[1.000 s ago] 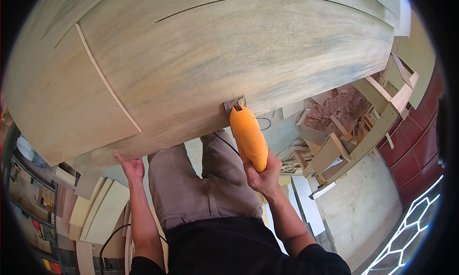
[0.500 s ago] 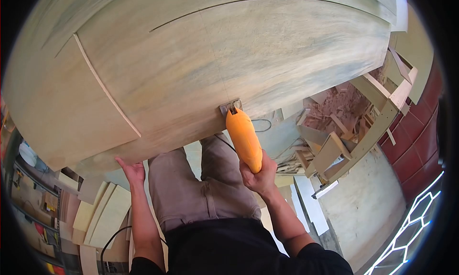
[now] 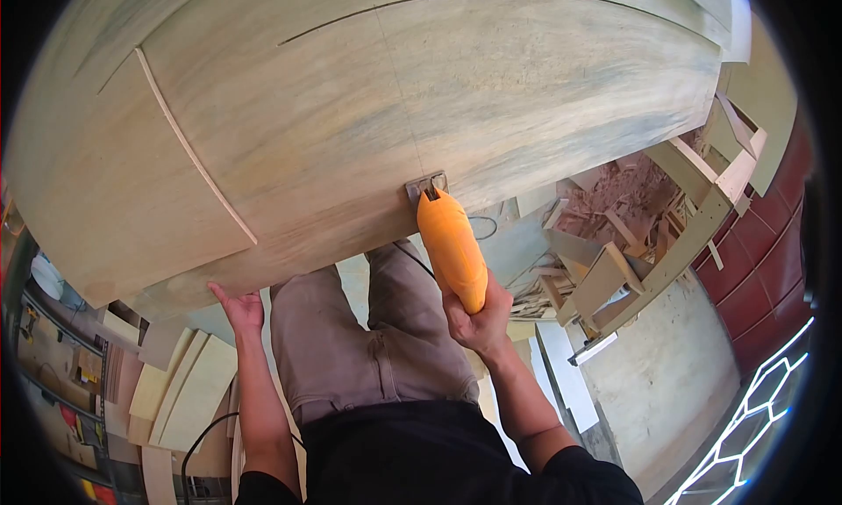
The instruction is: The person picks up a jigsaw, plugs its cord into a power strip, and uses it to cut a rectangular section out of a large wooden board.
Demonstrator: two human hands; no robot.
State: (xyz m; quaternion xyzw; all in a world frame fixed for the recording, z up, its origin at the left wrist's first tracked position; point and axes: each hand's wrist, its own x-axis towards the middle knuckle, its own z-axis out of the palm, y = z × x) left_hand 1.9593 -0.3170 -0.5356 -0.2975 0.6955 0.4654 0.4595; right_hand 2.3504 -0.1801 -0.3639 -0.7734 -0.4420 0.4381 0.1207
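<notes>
A large plywood sheet [image 3: 333, 145] fills the upper view, with a pencil line running down it. My right hand [image 3: 479, 319] is wrapped round the rear of an orange jigsaw [image 3: 453, 246]. The saw's metal base [image 3: 426, 187] rests on the sheet's near edge, at the lower end of the pencil line. The blade cannot be made out. My left hand [image 3: 239, 310] is at the sheet's near edge on the left, fingers apart, palm up, its fingertips touching or just below the edge. A thin wooden strip [image 3: 195, 152] lies on the sheet.
Below the sheet at right is a wooden frame [image 3: 653, 277] beside a heap of offcuts and shavings [image 3: 614, 198]. Stacked boards [image 3: 189, 391] stand at lower left near a shelf of tools [image 3: 61, 373]. A black cable [image 3: 203, 435] runs past my left arm.
The jigsaw and my right hand have moved slightly, with the saw's base a little further up along the pencil line. My left hand has shifted slightly left and up.
</notes>
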